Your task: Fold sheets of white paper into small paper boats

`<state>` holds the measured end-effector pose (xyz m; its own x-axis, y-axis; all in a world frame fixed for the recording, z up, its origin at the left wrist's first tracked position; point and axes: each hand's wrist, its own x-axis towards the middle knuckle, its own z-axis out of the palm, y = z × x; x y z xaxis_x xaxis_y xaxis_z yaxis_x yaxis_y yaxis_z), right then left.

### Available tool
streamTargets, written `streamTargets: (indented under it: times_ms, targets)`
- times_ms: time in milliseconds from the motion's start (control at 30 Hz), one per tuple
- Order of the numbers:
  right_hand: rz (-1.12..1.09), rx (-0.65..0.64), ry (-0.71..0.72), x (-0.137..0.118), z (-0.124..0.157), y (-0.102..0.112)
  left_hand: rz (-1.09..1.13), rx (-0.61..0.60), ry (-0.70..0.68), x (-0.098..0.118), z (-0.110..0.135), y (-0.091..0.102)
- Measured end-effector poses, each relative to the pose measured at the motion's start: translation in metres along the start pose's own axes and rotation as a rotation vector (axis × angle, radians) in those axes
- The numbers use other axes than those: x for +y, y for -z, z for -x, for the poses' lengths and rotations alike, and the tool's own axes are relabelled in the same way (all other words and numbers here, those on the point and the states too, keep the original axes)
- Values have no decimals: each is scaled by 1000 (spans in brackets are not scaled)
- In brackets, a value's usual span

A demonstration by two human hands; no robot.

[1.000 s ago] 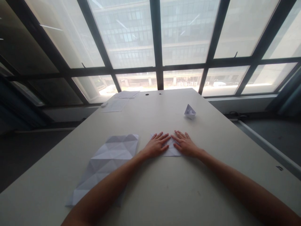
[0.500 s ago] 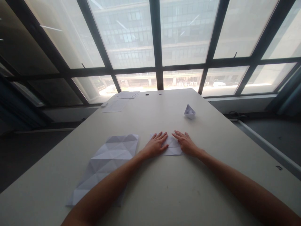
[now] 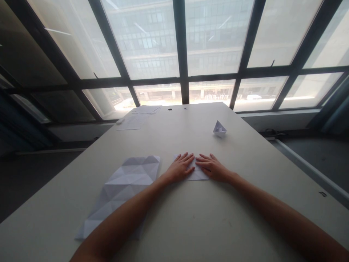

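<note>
Both my hands lie flat on a small folded white paper [image 3: 196, 175] in the middle of the table [image 3: 191, 218]. My left hand [image 3: 181, 167] presses its left part with the fingers stretched out toward the far side. My right hand [image 3: 211, 167] covers the right part, fingers spread and pointing left, its fingertips almost touching those of the left hand. Most of the paper is hidden under the two hands.
A large creased white sheet [image 3: 122, 189] lies to the left of my left arm. A small paper boat [image 3: 219, 129] stands farther off to the right. Several flat sheets [image 3: 139, 116] lie at the table's far left corner, before tall windows.
My right hand has slid a little to the left over the folded paper, closing the gap to the left hand. The left hand has stayed in place.
</note>
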<state>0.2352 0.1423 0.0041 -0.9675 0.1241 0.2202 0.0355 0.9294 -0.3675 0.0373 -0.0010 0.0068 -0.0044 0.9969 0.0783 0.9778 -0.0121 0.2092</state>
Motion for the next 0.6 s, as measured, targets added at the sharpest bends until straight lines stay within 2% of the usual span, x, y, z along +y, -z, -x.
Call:
streamTargets:
  times_ms: [233,600]
  targets:
    - [-30,-20,29,1,0,-1,9,-8,-8,0,0,1]
    - [-17,37,-1,-3,-5,-5,8,-2,-5,0,0,1]
